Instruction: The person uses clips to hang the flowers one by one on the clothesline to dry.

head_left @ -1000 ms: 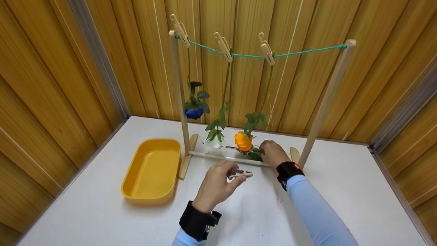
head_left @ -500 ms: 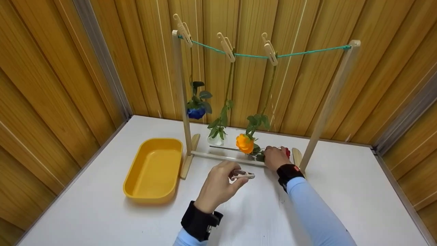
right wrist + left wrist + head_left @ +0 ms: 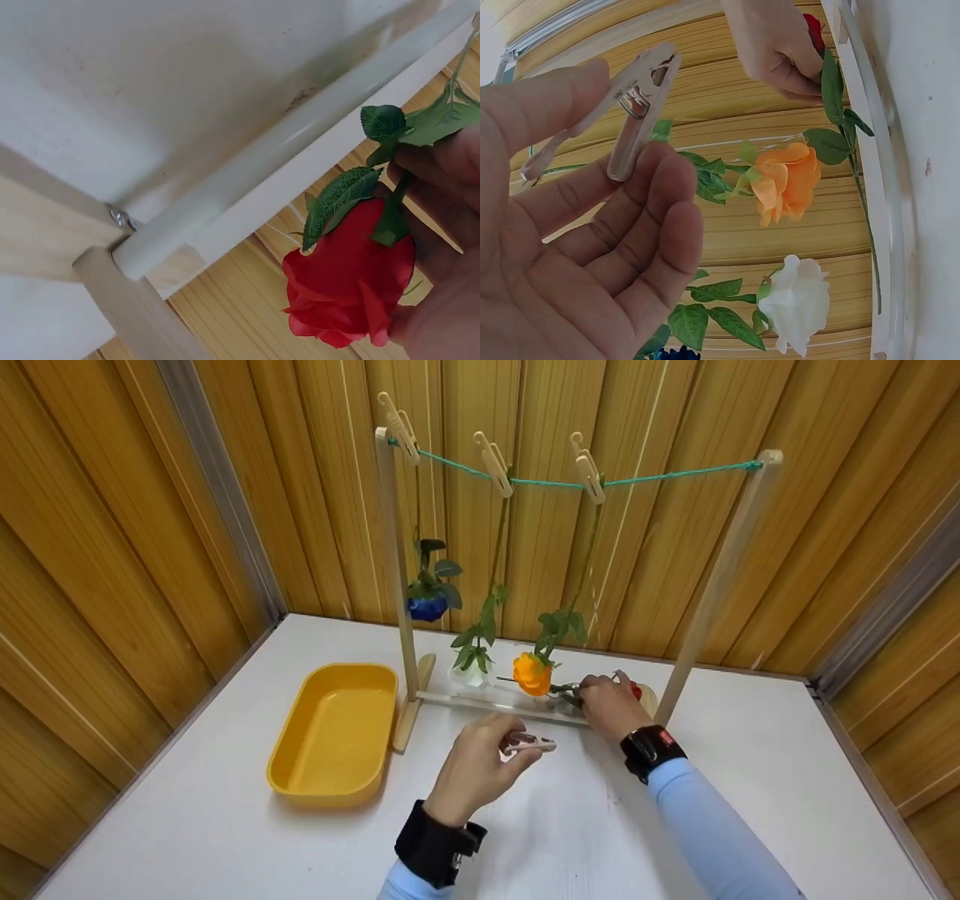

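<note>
My left hand (image 3: 480,769) pinches a beige clothespin (image 3: 641,105) between thumb and fingers, in front of the rack's bottom bar. Behind that bar, my right hand (image 3: 611,706) grips a red rose (image 3: 349,277) by its stem just under the bloom; the leafy stem (image 3: 862,210) runs off to the left, behind the bar. From the green cord (image 3: 675,474) hang a blue rose (image 3: 428,606), a white rose (image 3: 799,304) and an orange rose (image 3: 532,673), heads down. Each stem is held by a clothespin, the orange one's being the rightmost clothespin (image 3: 589,472).
A yellow tub (image 3: 334,735) stands on the white table left of the rack. The rack's right post (image 3: 712,585) rises just beyond my right hand, and its bottom bar (image 3: 502,706) crosses between my hands. Wood-panelled walls close in the back and sides.
My right hand has turned and shifted slightly right with the red rose, whose bloom now shows past the fingers. My left hand keeps its hold on the clothespin, nearly still.
</note>
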The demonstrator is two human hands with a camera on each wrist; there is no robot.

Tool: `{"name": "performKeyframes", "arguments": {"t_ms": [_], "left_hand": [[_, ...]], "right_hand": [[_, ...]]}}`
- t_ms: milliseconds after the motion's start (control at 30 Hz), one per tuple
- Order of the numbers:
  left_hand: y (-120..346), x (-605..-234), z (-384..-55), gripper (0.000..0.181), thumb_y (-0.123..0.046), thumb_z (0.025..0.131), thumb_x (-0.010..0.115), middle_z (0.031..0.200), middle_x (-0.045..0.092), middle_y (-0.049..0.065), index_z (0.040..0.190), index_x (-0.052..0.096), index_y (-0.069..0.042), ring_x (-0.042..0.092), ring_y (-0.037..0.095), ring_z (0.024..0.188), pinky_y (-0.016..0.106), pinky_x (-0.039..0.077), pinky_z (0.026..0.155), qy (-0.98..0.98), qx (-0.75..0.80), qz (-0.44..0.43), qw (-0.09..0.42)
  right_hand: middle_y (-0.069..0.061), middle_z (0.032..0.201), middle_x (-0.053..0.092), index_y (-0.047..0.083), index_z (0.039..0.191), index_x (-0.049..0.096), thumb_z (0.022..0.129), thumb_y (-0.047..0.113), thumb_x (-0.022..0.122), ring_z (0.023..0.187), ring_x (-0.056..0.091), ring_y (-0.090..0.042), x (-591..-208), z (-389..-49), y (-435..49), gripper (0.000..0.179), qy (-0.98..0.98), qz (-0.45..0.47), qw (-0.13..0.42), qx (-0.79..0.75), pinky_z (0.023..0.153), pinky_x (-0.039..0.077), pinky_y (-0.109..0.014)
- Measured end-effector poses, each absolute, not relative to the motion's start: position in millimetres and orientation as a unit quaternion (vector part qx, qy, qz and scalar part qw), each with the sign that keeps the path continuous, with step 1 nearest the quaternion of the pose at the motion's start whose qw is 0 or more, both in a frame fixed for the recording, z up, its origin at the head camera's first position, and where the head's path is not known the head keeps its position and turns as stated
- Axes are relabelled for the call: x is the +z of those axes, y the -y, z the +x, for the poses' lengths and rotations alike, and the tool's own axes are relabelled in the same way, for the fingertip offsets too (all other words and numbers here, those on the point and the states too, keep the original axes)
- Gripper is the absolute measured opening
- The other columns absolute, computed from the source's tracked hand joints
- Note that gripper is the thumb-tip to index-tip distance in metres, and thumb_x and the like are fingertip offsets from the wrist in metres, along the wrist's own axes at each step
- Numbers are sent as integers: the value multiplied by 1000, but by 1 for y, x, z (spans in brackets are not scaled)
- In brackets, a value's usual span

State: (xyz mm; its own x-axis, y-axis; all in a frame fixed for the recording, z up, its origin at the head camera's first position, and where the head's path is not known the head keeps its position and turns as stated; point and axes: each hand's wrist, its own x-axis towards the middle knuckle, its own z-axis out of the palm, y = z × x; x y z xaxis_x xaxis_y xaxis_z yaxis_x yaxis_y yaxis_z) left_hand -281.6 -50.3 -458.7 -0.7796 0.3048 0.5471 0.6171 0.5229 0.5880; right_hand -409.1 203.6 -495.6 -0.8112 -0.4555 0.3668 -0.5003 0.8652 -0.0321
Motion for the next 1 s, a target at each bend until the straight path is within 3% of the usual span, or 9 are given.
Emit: {"name": "performKeyframes", "arguments": {"t_ms": [367, 567, 1000], "left_hand": [[51, -459, -281, 19, -23, 89, 83, 88, 67, 0, 99, 72, -10, 55, 10, 76, 21, 46, 67, 854, -404, -268, 190], [51, -458, -279, 21, -23, 89, 83, 89, 67, 2, 101, 72, -9, 54, 9, 76, 21, 45, 67, 854, -398, -271, 197], [51, -455, -278, 19, -21, 89, 83, 90, 67, 1, 101, 73, -9, 56, 11, 77, 22, 47, 68, 853, -408, -268, 185]], "right_hand": [[-15, 103, 75, -1, 95, 79, 86, -5, 72, 98, 70, -37, -494, -384, -208, 13, 943, 280, 167, 67, 103, 42, -69], [-13, 98, 74, 0, 91, 79, 86, -3, 71, 92, 71, -34, -503, -375, -215, 9, 940, 284, 173, 74, 96, 47, -67], [-13, 102, 73, -3, 97, 78, 90, 0, 70, 100, 71, -35, -512, -351, -225, 10, 945, 260, 162, 116, 100, 45, -63]]}}
